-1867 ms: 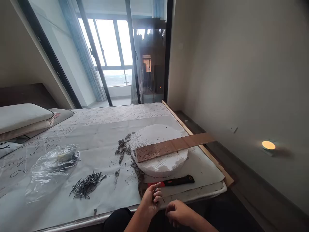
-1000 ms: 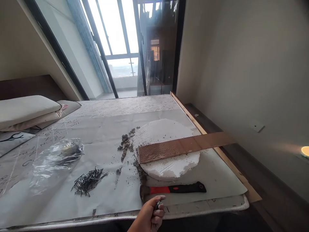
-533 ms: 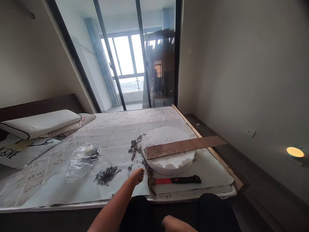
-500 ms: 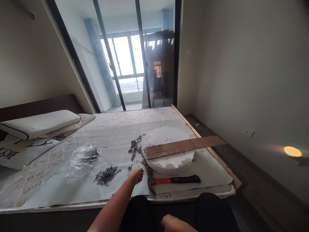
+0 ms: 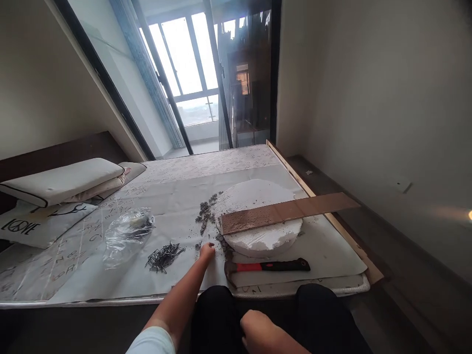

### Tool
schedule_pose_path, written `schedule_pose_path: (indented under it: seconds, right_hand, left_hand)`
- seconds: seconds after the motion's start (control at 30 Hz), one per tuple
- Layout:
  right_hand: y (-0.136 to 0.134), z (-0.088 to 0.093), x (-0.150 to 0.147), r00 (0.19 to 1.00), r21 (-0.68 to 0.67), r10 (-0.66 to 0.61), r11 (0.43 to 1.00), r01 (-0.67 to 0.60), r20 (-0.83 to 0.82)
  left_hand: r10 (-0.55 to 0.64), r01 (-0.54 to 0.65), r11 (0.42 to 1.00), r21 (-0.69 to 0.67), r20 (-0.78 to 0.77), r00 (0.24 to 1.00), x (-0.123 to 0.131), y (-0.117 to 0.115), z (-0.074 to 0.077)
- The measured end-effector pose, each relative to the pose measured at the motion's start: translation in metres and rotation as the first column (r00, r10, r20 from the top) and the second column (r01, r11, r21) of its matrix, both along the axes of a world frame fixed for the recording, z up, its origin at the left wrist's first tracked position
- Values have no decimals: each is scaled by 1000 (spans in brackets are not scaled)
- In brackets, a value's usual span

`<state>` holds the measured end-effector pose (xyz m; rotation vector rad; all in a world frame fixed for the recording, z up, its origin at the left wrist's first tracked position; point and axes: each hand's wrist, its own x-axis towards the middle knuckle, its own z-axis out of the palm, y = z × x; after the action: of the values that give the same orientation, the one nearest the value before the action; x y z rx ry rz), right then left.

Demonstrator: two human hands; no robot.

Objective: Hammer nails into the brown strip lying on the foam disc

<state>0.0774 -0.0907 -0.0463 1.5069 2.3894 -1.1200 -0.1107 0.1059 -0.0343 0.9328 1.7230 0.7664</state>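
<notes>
Left hand: over the grey sheet, between nail pile and foam disc; the hand [image 5: 207, 251] has its fingers drawn in, and whether they pinch anything cannot be told.
Right hand: low on the near side, between the knees; this hand [image 5: 258, 328] is curled, fingertips hidden, contents unclear.
Hammer [image 5: 273, 266]: flat, near side of the disc, head left, handle right; apparently set to keep the grip accessible.
Nail pile [image 5: 164, 257]: loose, left of the left hand, likely for easy reach.
Brown board [image 5: 273, 214]: across the foam disc [image 5: 254, 191], right end overhanging; the disc presumably cushions it.
Grey sheet [image 5: 173, 199]: spread beneath, probably protecting the mattress [image 5: 224, 160] from crumbs [image 5: 204, 211].
</notes>
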Motion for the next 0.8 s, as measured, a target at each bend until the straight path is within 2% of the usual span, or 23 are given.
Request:
schedule_pose_path:
  seconds: [0.1, 0.23, 0.43, 0.8]
  right_hand:
    - [1, -2, -6, 1000, -19, 27, 999, -27, -2]
    - [-1, -3, -7, 997, -58, 77, 995, -76, 19]
    - [-2, 5, -5, 984, -75, 169, 984, -165, 57]
    - [-1, 29, 9, 987, 28, 157, 987, -158, 34]
  left_hand:
    - [21, -15, 1000, 21, -290, 957, -6, 5, -8]
    - [-37, 65, 997, 40, -497, 867, -14, 7, -16]
    - [-116, 169, 985, 25, -627, 770, -21, 7, -18]
    - [-163, 248, 969, -8, -776, 609, -28, 12, -6]
